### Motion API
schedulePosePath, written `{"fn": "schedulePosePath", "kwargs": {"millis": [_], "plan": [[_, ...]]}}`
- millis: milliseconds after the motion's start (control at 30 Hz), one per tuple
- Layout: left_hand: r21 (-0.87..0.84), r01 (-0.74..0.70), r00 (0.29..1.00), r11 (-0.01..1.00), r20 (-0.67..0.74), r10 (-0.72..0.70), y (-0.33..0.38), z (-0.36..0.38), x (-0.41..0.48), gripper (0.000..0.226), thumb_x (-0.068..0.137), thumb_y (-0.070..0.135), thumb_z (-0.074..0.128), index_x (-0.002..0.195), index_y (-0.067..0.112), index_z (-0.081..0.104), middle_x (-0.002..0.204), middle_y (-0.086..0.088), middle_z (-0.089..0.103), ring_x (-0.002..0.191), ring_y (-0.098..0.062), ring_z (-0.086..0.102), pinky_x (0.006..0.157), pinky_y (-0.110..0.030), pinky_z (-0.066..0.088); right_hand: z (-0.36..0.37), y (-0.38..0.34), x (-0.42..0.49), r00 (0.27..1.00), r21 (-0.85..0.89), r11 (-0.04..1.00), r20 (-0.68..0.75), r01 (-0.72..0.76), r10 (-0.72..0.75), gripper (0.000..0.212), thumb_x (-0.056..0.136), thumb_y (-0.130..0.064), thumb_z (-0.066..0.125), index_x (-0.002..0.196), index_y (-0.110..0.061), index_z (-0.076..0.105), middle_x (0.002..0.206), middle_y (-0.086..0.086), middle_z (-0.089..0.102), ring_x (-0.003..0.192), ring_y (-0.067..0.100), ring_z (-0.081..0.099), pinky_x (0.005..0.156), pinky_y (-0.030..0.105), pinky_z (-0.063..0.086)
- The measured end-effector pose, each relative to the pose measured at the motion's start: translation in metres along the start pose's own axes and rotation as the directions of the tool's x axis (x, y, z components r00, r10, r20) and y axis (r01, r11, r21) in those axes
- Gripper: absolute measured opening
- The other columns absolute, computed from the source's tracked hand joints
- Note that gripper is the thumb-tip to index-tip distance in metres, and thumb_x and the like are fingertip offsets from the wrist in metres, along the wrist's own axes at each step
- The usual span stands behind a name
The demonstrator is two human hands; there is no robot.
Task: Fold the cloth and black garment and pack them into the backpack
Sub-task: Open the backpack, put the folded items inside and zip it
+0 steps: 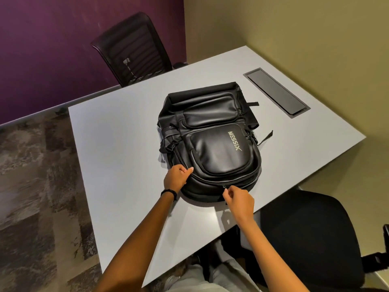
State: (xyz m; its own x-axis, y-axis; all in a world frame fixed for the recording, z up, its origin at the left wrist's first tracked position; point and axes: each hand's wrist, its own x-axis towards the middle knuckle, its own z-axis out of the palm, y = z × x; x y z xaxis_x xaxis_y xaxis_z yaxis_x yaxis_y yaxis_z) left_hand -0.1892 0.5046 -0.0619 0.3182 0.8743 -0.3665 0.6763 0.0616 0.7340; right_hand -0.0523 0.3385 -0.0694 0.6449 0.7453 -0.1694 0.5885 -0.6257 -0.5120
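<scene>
Backpack: the black backpack [212,131] lies flat on its back in the middle of the desk [117,144], its rounded end at 6 o'clock, nearest the person.
Left hand: here's the left hand [176,178] at 7 o'clock on the bag, fingers [187,169] curled over the corner seam and holding it down.
Right hand: the right hand [240,202] is in at 6 o'clock, thumb and forefinger pinching the zipper pull [225,187] on the main zip.
Cloth and black garment: neither is in view. By the look of it they are packed inside, though the pictures cannot confirm that.
Feel of the bag: smooth, glossy, leather-like skin, likely slippery under a flat palm. The padded logo pocket [221,152] looks semi-stiff, the side walls softer.
Weight: I'd judge it bulky but manageable. It bulges, so the zip may drag where the cloth pushes out.
Where to hold: the seam edge beside the zip is the place, just as that left hand has it, since this gives the pull something to work against.
Pull: small and metal, needing a firm pinch and a run along the curve, not across it.
Loose bits: a strap [266,137] trails at 3 o'clock, well clear of the zip.
Around: cable hatch [275,93] at 1 o'clock, one chair [134,51] at 11 o'clock.
</scene>
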Motion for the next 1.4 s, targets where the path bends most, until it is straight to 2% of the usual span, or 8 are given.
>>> {"fn": "schedulePosePath", "kwargs": {"millis": [100,167,267,367,667,833,1100,1400], "plan": [[0.057,-0.082,0.991,0.995,-0.103,0.088,0.003,0.005,-0.008,0.038,0.084,0.041,0.065,0.061,0.019,0.043,0.063,0.003,0.050,0.068,-0.022,0.054,0.062,-0.034,0.044,0.003,0.004,-0.002,1.000,0.065,0.998,-0.024,0.015,-0.013,0.029,0.094,-0.026,0.051,0.076,-0.005,0.061,0.064,0.007,0.061,0.065,0.029,0.059,0.059,0.037,0.044],[0.133,-0.359,0.904,0.924,-0.194,0.380,0.008,0.010,-0.015,0.022,0.084,0.034,0.067,0.078,0.018,0.053,0.079,0.004,0.055,0.081,-0.016,0.051,0.068,-0.027,0.043,0.005,0.004,-0.003,0.999,0.131,0.991,-0.051,0.005,0.001,0.022,0.094,-0.023,0.052,0.087,-0.008,0.067,0.074,0.007,0.068,0.071,0.027,0.062,0.062,0.035,0.044],[0.341,-0.783,0.583,0.520,0.113,0.804,0.016,0.024,-0.019,0.040,0.084,0.027,0.067,0.119,0.014,0.055,0.125,-0.003,0.056,0.122,-0.018,0.044,0.103,-0.031,0.036,0.005,0.002,-0.003,0.998,0.192,0.981,-0.054,-0.023,0.034,0.018,0.092,-0.020,0.055,0.100,-0.011,0.068,0.088,0.007,0.071,0.082,0.026,0.064,0.068,0.034,0.047],[0.469,-0.872,0.393,0.141,0.499,0.772,0.013,0.051,-0.022,0.071,0.078,0.023,0.071,0.141,0.012,0.038,0.149,-0.005,0.037,0.140,-0.024,0.030,0.115,-0.036,0.021,0.004,0.002,-0.002,0.999,0.173,0.985,-0.045,0.007,0.001,0.016,0.091,-0.020,0.055,0.097,-0.013,0.068,0.089,0.005,0.071,0.083,0.025,0.064,0.066,0.036,0.046],[0.590,-0.807,0.377,-0.020,0.542,0.751,0.011,0.067,-0.024,0.071,0.081,0.002,0.065,0.143,0.012,0.035,0.151,-0.003,0.033,0.139,-0.022,0.031,0.113,-0.038,0.024,-0.001,0.006,0.005,0.982,-0.126,0.974,0.031,0.188,-0.185,0.024,0.095,-0.025,0.045,0.099,-0.010,0.063,0.093,0.006,0.064,0.083,0.026,0.062,0.061,0.034,0.044],[0.591,-0.807,0.395,-0.016,0.560,0.729,0.018,0.059,-0.020,0.071,0.077,-0.001,0.067,0.141,0.013,0.039,0.151,-0.004,0.033,0.138,-0.022,0.035,0.111,-0.037,0.030,-0.004,0.020,0.005,0.948,-0.259,0.920,-0.044,0.294,-0.315,0.018,0.087,-0.022,0.061,0.072,-0.013,0.064,0.072,0.002,0.060,0.061,0.021,0.061,0.041,0.026,0.035],[0.536,-0.843,0.411,0.048,0.584,0.701,0.024,0.050,-0.021,0.058,0.062,0.004,0.084,0.116,0.016,0.066,0.136,-0.003,0.055,0.121,-0.019,0.056,0.098,-0.034,0.047,-0.016,0.038,0.009,0.952,-0.292,0.920,-0.080,0.262,-0.296,0.022,0.082,-0.019,0.065,0.061,-0.016,0.059,0.061,-0.003,0.056,0.050,0.017,0.057,0.035,0.017,0.017],[0.508,-0.861,0.389,0.023,0.628,0.674,0.021,0.048,-0.014,0.059,0.061,0.001,0.083,0.116,0.018,0.066,0.134,-0.003,0.056,0.122,-0.018,0.055,0.100,-0.033,0.044,-0.044,0.077,0.033,0.963,-0.311,0.927,-0.096,0.211,-0.251,0.015,0.084,-0.017,0.064,0.071,-0.011,0.065,0.068,0.003,0.062,0.057,0.026,0.061,0.038,0.027,0.036]]}}
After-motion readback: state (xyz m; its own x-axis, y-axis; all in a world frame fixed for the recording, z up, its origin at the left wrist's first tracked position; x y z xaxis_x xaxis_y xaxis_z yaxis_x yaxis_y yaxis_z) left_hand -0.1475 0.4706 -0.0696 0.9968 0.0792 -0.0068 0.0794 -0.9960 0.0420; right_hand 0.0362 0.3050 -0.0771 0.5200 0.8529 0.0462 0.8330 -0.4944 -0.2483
